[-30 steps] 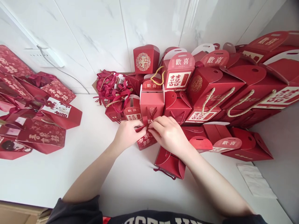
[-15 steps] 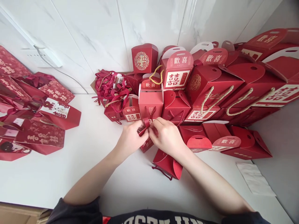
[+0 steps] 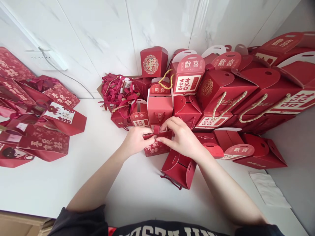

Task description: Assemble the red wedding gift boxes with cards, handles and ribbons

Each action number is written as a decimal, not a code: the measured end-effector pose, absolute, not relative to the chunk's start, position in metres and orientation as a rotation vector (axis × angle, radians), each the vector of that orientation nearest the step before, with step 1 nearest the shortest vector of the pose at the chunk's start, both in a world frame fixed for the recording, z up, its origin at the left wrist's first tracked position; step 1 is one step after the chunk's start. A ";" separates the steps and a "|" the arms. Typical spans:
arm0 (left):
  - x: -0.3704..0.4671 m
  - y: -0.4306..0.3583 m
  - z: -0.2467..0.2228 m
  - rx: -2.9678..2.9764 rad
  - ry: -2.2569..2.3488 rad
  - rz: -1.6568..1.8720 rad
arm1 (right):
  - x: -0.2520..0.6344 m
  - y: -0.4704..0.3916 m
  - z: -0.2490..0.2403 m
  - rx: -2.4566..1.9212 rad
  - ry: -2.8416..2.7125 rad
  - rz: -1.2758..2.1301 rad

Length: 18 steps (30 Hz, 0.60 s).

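Head view, the only one. A small red paperboard box with pale lettering and a floral print (image 3: 157,151) stood on the smooth white tabletop (image 3: 98,183), directly beneath both hands. A flat dark red ribbon (image 3: 156,129) rose in a loop above its top.

Left hand (image 3: 134,141): thumb and forefinger pinched narrowly on the ribbon. Right hand (image 3: 181,136): thumb and forefinger curved with a gap between them, tips beside the loop; could not tell whether they gripped any of it.

Progress, as judged: ribbon at the box and looped, no finished bow visible, so the tying seemed partway. Left to do, probably, was securing and tidying the loop. The patterned red boxes with ribbon trimmings at far left (image 3: 43,141) looked further along (a guess from their trimmings).

Hard to make out: the box's top, largely covered by fingers; any knot, hidden likewise; the ribbon's ends, lost red against red. The left-hand group was cut off by the frame, as was the big stack of glossy red cartons at right (image 3: 226,90).
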<state>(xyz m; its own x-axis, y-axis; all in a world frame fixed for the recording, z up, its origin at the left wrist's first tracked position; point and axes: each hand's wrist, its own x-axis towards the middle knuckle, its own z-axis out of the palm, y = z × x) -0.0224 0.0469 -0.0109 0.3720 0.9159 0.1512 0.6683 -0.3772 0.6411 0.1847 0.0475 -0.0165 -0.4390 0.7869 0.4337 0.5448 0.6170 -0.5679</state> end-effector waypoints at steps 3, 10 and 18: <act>-0.024 0.048 -0.010 2.205 1.316 0.688 | 0.183 0.051 -0.021 -1.029 -2.172 0.540; -0.026 0.046 -0.008 2.226 1.260 0.691 | 0.184 0.053 -0.025 -0.991 -2.157 0.693; -0.025 0.048 -0.010 2.252 1.278 0.671 | 0.178 0.047 -0.024 -1.093 -2.289 0.331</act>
